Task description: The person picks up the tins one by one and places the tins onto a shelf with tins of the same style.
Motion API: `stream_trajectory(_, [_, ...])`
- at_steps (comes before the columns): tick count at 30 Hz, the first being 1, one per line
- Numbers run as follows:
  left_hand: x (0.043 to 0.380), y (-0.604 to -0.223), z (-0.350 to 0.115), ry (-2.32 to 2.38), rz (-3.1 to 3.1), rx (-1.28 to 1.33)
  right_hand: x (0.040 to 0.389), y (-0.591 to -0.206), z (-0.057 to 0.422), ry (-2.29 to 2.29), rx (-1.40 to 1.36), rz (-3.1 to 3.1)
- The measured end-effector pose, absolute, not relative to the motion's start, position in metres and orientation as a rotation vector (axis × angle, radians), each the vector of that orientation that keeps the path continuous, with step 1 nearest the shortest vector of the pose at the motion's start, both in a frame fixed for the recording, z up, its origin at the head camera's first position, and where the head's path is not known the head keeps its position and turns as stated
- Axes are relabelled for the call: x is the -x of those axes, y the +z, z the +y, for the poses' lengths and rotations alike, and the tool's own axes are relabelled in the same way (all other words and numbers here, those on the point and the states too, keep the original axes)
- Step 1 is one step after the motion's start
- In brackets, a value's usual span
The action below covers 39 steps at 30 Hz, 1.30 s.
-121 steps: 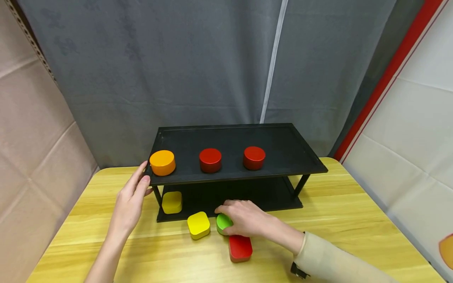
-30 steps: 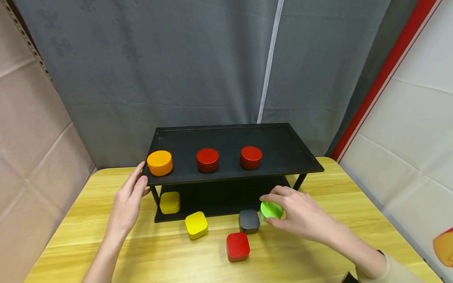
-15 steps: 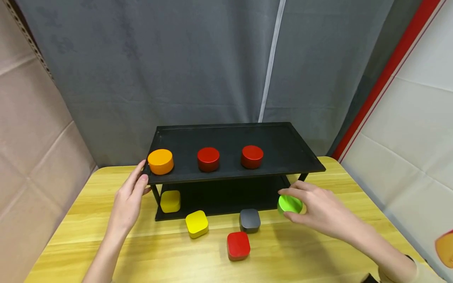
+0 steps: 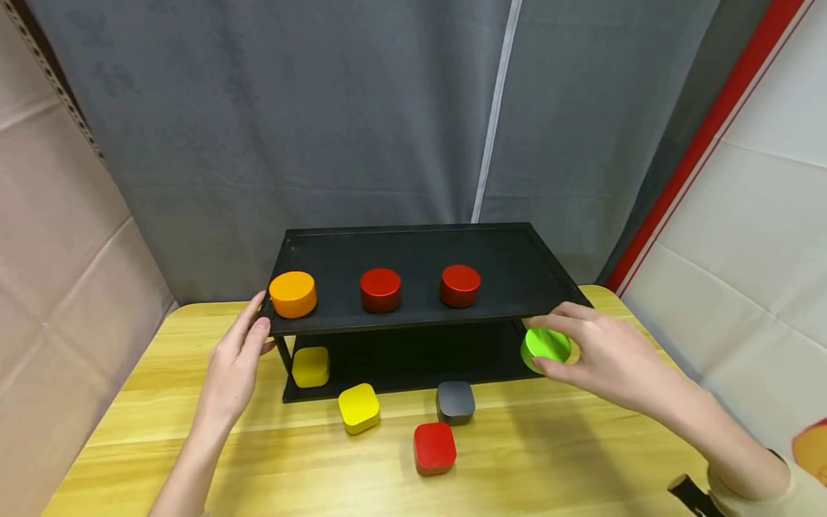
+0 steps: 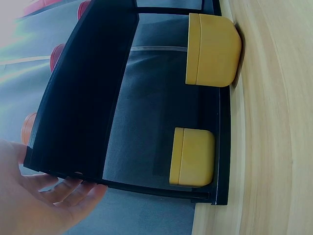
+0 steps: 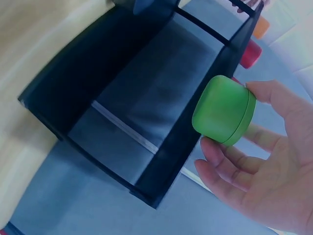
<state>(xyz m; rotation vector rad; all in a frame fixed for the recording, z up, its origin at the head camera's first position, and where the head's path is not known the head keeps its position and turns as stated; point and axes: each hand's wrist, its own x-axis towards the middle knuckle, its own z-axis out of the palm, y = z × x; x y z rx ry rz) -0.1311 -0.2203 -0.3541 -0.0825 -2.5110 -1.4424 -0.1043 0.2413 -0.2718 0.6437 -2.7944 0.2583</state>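
Observation:
My right hand (image 4: 604, 348) pinches a small green round lidded box (image 4: 545, 347) between thumb and fingers. In the head view the box overlaps the right front end of the black two-tier shelf (image 4: 400, 251). The right wrist view shows this green box (image 6: 222, 110) near the upper tier's edge, its lid seam visible. My left hand (image 4: 235, 366) grips the upper tier's left front corner. In the left wrist view its fingers (image 5: 73, 193) lie along that edge. An orange round box (image 4: 293, 294) and two dark red round boxes (image 4: 380, 291) (image 4: 460, 286) stand on the upper tier.
On the lower tier's left end sits a yellow rounded-square box (image 4: 311, 367). Before the shelf, on the wooden table (image 4: 310, 474), lie another yellow box (image 4: 359, 408), a dark grey one (image 4: 455, 402) and a red one (image 4: 435, 449). A grey curtain (image 4: 323, 129) hangs behind.
My right hand has taken the green box from beside the red one, carried it right, then lifted it toward the upper tier's right end. The left hand stays at the shelf corner.

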Motion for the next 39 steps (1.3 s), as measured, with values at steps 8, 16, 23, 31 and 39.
stream_trajectory(8, [0.131,-0.355,-0.221,-1.441,-2.513,0.073,0.112,-0.253,0.247,0.232,-0.596,-2.817])
stream_trajectory(16, [0.132,-0.355,-0.222,-1.445,-2.499,0.069,0.128,-0.245,0.248,0.268,-0.593,-2.799])
stream_trajectory(23, [0.132,-0.355,-0.222,-1.437,-2.499,0.079,0.143,-0.240,0.249,0.282,-0.574,-2.808])
stream_trajectory(31, [0.132,-0.354,-0.222,-1.433,-2.498,0.086,0.158,-0.235,0.251,0.289,-0.531,-2.831])
stream_trajectory(39, [0.132,-0.355,-0.221,-1.445,-2.498,0.084,0.169,-0.233,0.253,0.296,-0.486,-2.893])
